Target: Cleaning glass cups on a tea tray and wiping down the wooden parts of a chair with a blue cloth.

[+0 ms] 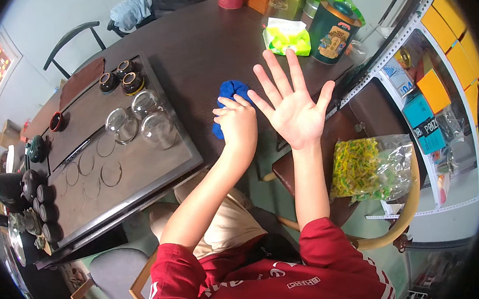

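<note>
bunched blue cloth (pixel 232 88) on the dark tabletop (pixel 191 53)

The left hand (pixel 240 126) rests on a blue cloth (pixel 233 88) (the right hand (pixel 298 113) splayed).

White lettering on red shirt (pixel 271 287); pale lettering on teal box (pixel 422 115); blue print on white carton (pixel 394 72).

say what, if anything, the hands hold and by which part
The left hand lies over the middle of the crumpled blue fabric cloth; gripping cannot be told. The right hand holds nothing.
</note>
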The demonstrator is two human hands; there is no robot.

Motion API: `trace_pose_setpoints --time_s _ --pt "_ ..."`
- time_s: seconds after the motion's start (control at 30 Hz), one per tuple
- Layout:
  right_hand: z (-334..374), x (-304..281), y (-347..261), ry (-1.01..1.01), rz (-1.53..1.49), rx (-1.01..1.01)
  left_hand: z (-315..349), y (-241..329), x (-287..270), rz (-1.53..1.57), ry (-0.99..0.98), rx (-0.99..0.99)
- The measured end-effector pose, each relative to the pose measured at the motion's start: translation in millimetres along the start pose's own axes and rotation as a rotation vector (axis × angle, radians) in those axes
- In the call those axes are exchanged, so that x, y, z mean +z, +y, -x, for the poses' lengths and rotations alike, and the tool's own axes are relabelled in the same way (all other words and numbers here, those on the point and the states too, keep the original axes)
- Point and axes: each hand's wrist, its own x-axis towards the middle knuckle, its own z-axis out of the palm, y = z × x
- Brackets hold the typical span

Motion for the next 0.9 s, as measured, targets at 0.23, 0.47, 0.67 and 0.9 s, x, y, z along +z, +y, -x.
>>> trace_pose_setpoints --time_s 0.23,0.47,0.67,0.9 --pt "7 7 7 0.001 -0.069 0.017 34 -13 -20 -0.073 0.077 0.051" --pt "4 10 16 -0.019 -0.082 0.047 26 -7 -22 -0.029 -0.046 0.028" --pt "3 12 20 -0.020 0.023 0.069 5 -5 -12 0.002 -0.163 0.062" --pt "7 13 22 -0.070 0.128 0.086 35 -23 -25 0.034 -0.104 0.113"
